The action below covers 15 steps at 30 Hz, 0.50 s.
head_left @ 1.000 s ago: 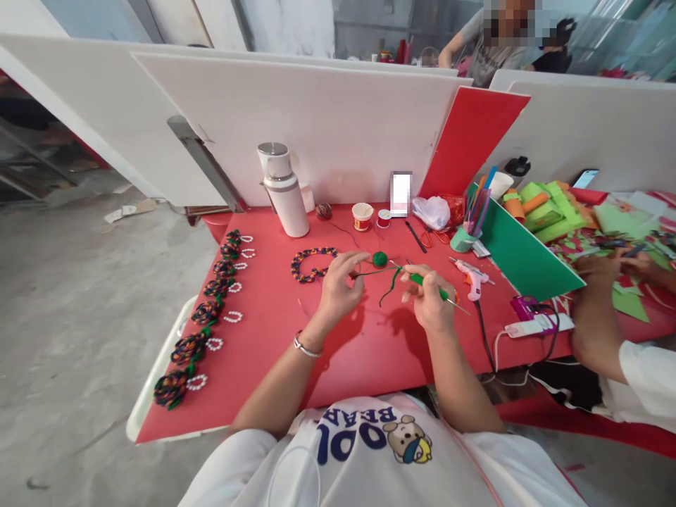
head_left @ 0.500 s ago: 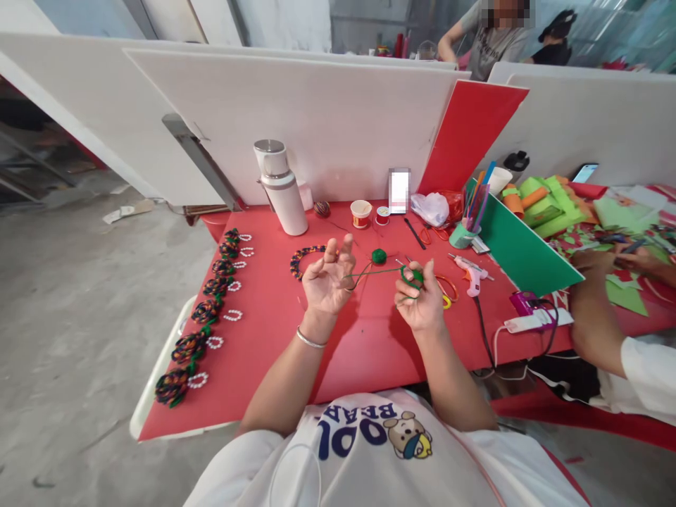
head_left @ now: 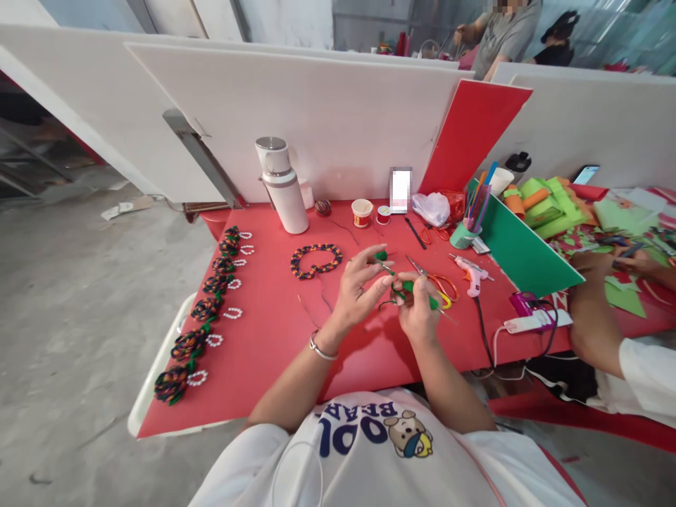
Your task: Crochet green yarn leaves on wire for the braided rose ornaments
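Observation:
My left hand (head_left: 360,287) and my right hand (head_left: 420,306) meet above the red table (head_left: 274,352). The right hand grips a green-handled crochet hook (head_left: 425,297) whose metal tip sticks out to the right. The left hand pinches green yarn (head_left: 387,301) beside the hook, with its other fingers spread. The strand leads to a small green yarn ball (head_left: 381,255) just beyond my fingers. A multicoloured crocheted ring (head_left: 315,260) lies to the left of the ball.
A row of several crocheted flowers with bead loops (head_left: 205,310) lines the table's left edge. A white flask (head_left: 282,186), scissors (head_left: 436,280), a glue gun (head_left: 470,271), a pen cup (head_left: 465,236) and a green board (head_left: 520,253) stand about. Another person's arm (head_left: 591,317) works at the right.
My left hand turned palm-down and came right to meet my right hand. The stretched yarn strand between them has slackened and the hook's tip shows again.

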Available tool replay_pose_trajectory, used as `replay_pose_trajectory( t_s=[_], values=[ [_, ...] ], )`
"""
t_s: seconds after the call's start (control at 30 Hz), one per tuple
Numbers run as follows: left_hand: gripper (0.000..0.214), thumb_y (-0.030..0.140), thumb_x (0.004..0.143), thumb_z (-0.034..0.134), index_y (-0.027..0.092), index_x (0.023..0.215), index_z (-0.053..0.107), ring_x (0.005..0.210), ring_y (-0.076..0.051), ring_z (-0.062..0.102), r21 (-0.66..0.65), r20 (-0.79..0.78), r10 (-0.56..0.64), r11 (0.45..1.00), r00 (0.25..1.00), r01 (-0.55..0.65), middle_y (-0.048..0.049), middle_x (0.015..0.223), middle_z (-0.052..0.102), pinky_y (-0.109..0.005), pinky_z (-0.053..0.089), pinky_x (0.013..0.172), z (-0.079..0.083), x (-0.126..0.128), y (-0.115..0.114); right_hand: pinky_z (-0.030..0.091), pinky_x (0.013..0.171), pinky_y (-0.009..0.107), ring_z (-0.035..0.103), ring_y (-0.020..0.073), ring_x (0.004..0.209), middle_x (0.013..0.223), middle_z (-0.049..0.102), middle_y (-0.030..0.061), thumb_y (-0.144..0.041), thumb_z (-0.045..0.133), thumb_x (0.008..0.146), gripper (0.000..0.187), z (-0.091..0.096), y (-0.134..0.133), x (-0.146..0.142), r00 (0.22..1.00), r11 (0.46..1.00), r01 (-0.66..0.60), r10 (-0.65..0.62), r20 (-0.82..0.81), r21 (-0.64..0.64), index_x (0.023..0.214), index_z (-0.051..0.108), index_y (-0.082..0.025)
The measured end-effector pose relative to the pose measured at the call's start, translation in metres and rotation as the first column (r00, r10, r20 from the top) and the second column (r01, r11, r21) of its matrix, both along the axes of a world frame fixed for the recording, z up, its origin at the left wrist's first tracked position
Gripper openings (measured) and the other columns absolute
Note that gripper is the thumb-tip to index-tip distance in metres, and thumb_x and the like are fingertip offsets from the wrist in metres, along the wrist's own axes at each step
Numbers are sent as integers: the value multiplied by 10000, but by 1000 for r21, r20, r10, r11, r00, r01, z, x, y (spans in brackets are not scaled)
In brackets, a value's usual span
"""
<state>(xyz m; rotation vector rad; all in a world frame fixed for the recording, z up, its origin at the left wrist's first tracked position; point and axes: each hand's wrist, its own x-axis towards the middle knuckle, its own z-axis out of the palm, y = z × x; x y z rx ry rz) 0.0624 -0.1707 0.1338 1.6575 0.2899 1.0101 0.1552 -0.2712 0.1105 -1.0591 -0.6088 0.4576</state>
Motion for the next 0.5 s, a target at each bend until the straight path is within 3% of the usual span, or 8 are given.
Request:
replay_pose_trajectory(
  t_s=[0.07, 0.13, 0.27, 0.33, 0.5],
  values=[
    [292, 455, 855, 763, 213, 1011, 815, 1118, -274, 647, -105, 23, -47, 993, 999, 49, -154, 1367, 638, -411, 517, 973, 1, 4, -7, 457, 524, 290, 522, 123, 559, 747, 631, 10, -571, 538, 967, 386, -2, -1, -4, 994, 999, 49, -48, 94, -12, 880, 718, -241],
    [347, 455, 801, 821, 199, 1032, 803, 924, -221, 677, -277, 57, -80, 956, 995, 93, -151, 1268, 670, -341, 552, 782, 2, 7, -12, 455, 539, 294, 525, 127, 581, 774, 630, 14, -535, 517, 991, 372, -4, -2, -6, 984, 995, 96, -94, 149, -5, 898, 724, -240],
    [522, 438, 706, 897, 177, 1139, 765, 613, -127, 596, -562, 121, -183, 797, 976, 219, -53, 846, 707, -271, 478, 575, 0, 10, -17, 495, 569, 291, 554, 131, 621, 828, 648, 18, -494, 517, 1004, 329, -8, -3, -6, 975, 992, 129, -126, 183, -5, 950, 729, -248],
    [521, 411, 694, 905, 166, 1132, 764, 540, -88, 528, -617, 133, -186, 753, 974, 228, -11, 725, 673, -232, 403, 514, -3, 10, -16, 510, 576, 292, 571, 137, 636, 837, 663, 23, -482, 510, 1011, 327, -9, -3, -5, 959, 990, 140, -130, 251, -20, 957, 736, -253],
    [454, 373, 635, 930, 152, 1006, 786, 468, -30, 377, -645, 123, -112, 746, 986, 165, 26, 649, 627, -208, 248, 447, -7, 8, -11, 560, 649, 332, 645, 180, 734, 880, 715, 46, -420, 489, 1030, 309, -9, -9, 1, 856, 981, 192, -155, 493, -25, 1041, 764, -280]
  ],
)
